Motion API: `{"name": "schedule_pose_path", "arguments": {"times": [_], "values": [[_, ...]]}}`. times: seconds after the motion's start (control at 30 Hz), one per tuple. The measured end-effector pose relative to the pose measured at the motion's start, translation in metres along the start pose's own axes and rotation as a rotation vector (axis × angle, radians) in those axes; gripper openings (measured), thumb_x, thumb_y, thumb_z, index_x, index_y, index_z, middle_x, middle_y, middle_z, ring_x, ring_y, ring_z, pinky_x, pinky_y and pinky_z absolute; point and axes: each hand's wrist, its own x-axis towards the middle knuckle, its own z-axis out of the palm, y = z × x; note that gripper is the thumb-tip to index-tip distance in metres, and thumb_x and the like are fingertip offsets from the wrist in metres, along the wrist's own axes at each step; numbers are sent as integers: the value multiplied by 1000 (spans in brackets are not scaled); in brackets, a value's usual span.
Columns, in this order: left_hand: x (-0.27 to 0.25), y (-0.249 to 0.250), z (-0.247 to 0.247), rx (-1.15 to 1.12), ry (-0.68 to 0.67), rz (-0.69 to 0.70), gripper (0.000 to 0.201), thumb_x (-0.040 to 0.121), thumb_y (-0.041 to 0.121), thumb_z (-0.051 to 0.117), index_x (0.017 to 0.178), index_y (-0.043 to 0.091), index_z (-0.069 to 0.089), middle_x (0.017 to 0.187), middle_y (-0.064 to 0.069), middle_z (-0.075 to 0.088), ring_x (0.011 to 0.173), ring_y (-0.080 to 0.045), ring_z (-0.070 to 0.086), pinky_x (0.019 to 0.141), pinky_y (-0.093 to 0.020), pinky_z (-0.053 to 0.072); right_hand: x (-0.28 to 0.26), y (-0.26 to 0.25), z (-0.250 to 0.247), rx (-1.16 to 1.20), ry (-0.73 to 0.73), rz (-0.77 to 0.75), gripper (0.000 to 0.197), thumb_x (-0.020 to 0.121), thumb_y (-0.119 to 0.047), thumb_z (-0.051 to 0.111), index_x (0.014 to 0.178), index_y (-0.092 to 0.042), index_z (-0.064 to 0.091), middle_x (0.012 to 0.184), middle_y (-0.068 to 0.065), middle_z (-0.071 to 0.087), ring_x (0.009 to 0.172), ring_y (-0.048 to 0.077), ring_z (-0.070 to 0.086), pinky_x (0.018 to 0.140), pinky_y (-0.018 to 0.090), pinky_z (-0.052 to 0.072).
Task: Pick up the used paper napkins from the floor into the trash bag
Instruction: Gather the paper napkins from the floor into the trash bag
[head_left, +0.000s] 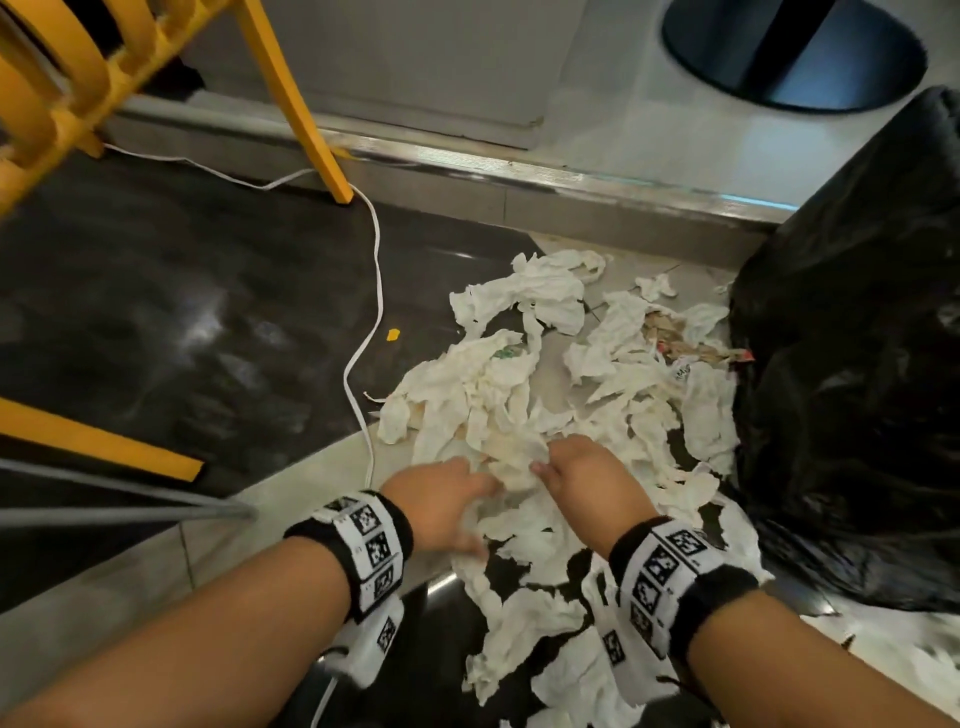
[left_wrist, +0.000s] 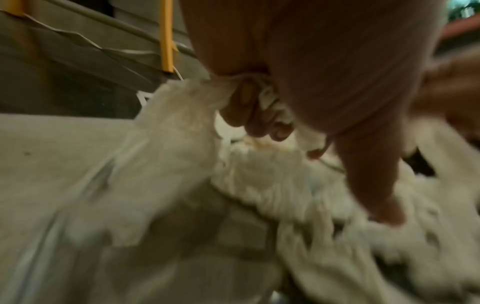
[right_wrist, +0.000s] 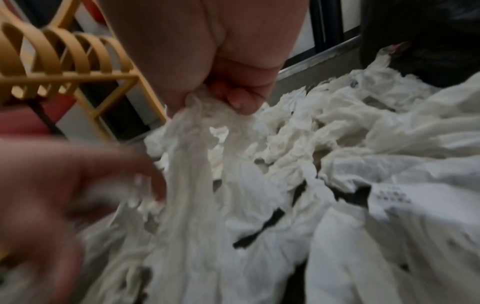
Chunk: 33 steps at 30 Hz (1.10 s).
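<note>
A yellow chair (head_left: 291, 88) is standing at the far left, one leg planted beside a white cable (head_left: 370, 312) that is trailing across the dark floor (head_left: 156, 312). A small yellow scrap (head_left: 393, 334) is lying just right of the cable. The left hand (head_left: 441, 506) is reaching into the near edge of the pile of paper napkins (head_left: 519, 395) — in the left wrist view its fingers (left_wrist: 249, 111) are curling round a twisted bunch of napkin, with the thumb stretched down toward the heap. Just beside it, the right hand (head_left: 592, 480) is closing on a napkin too; the right wrist view is showing its fingers (right_wrist: 239, 96) clenching a hanging strip of white paper. Both wrists are wearing black bands with printed marker tags. The napkins are lying spread over the floor from between the forearms up to a metal threshold (head_left: 571, 182), some stained, some mixed with brownish litter. At the far right the black trash bag (head_left: 852, 364) is sitting on the floor — the pile's right edge is touching it.
</note>
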Motion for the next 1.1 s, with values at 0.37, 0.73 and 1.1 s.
{"name": "schedule_pose_path", "arguments": {"times": [0.37,0.73,1.1], "values": [[3,-7,-8,-139,165,-24,6,88,10,48,91,14,51,94,-5,50,83,-20,47,71,-27,34,-19,3,-47,593,259,274,15,88,-18,62,90,-22,48,78,-12,56,80,19,58,60,22,41],[0,-8,2,-49,138,38,34,87,37,55,119,24,54,109,-5,50,103,-25,53,86,-33,42,-44,-1,36,-117,-322,114,58,79,-55,61,127,-26,45,121,4,46,113,25,48,92,37,45],[0,-11,-1,-198,219,-50,14,88,10,46,80,18,39,87,-2,47,79,-20,46,68,-27,33,-37,10,7,325,39,311,42,83,-14,60,124,-8,53,119,5,55,114,23,53,90,21,37]]}}
